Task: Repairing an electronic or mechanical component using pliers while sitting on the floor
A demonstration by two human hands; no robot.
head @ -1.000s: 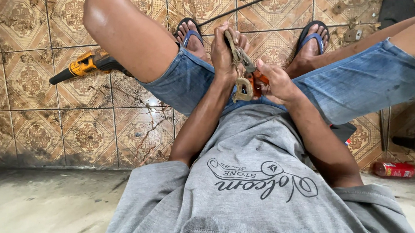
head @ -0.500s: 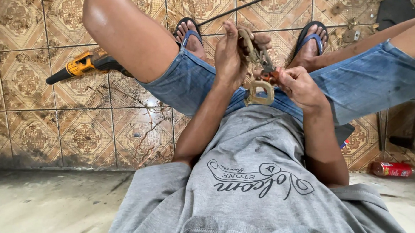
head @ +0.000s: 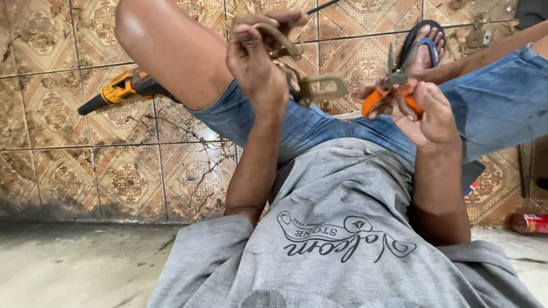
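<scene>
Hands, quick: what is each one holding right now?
Left hand: closed on a rusty bent metal piece, held up.
Right hand: closed around orange-handled pliers, whose tips point up.

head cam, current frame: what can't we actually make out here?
Head view only:
- Left hand: the fingers cover part of the bent metal piece, so its full shape is unclear.
- Right hand: the orange-handled pliers are partly covered by the palm; jaw tips too small to read.
- Yellow power tool: its rear end is hidden behind the thigh.
- Red can: cut off by the right edge.
</scene>
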